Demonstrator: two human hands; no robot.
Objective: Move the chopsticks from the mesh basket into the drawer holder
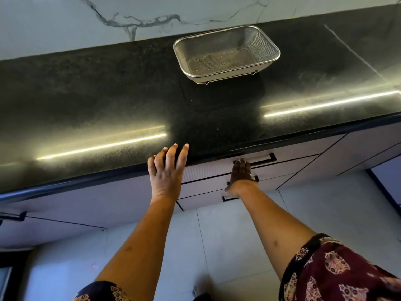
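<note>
Right hand at the top drawer handle, basket empty on the counter

The right hand (242, 173) is seen flat against the top drawer front (208, 170), its fingertips touching the left end of the black bar handle (263, 159), whose long axis runs left to right along the counter edge; whether the fingers are hooked round the bar cannot be told. The left hand (167, 168) is held wide and empty, fingers spread and laid over the rounded edge of the black countertop (108, 101). Further out and slightly to the right, the mesh basket (226, 54) is set well apart from both hands, and no chopsticks are visible in it. The drawer is shut, so its holder is hidden, and the task is judged near its close
</note>
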